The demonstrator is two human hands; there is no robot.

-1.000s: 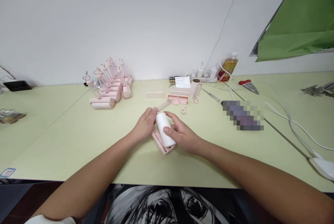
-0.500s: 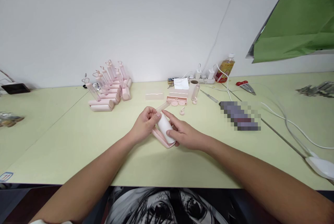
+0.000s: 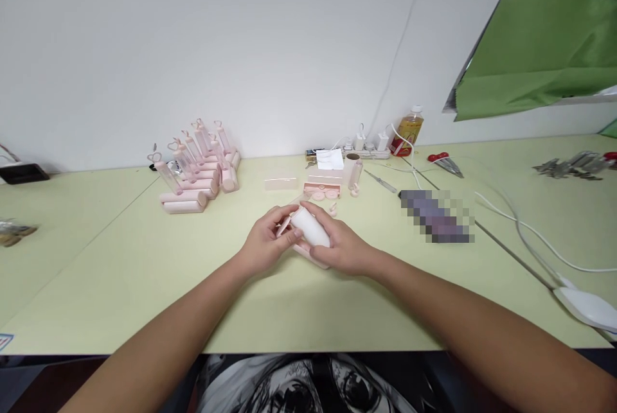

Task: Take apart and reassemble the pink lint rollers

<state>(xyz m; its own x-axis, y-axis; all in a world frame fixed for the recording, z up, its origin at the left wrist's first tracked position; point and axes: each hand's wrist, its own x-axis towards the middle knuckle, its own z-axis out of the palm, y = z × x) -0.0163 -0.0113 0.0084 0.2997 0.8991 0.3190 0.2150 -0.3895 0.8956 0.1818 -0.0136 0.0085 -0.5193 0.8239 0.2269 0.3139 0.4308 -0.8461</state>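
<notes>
Between my hands, low over the table's middle, is a white roll [image 3: 311, 228], tilted with its upper end toward the left. My right hand [image 3: 344, 247] is wrapped round its right side. My left hand [image 3: 265, 241] has its thumb on the roll's left side and its fingers at a small pink round-ended part [image 3: 284, 227]. A pink casing [image 3: 311, 255] shows beneath the roll, partly hidden by both hands. Just beyond the fingertips lies a clear strip, mostly covered.
Pink cylinders with upright clear tubes [image 3: 186, 201] stand at the back left. Behind my hands are a pink tray [image 3: 322, 191], a cardboard tube [image 3: 353, 161] and small pink parts. Farther right are a screwdriver [image 3: 380, 180], a bottle [image 3: 409, 132], red-handled pliers [image 3: 446, 164] and white cables.
The white roll has shifted slightly right and covers more of the pink casing. A pink round-ended part now shows at my left fingers. The whole view has shifted a little.
</notes>
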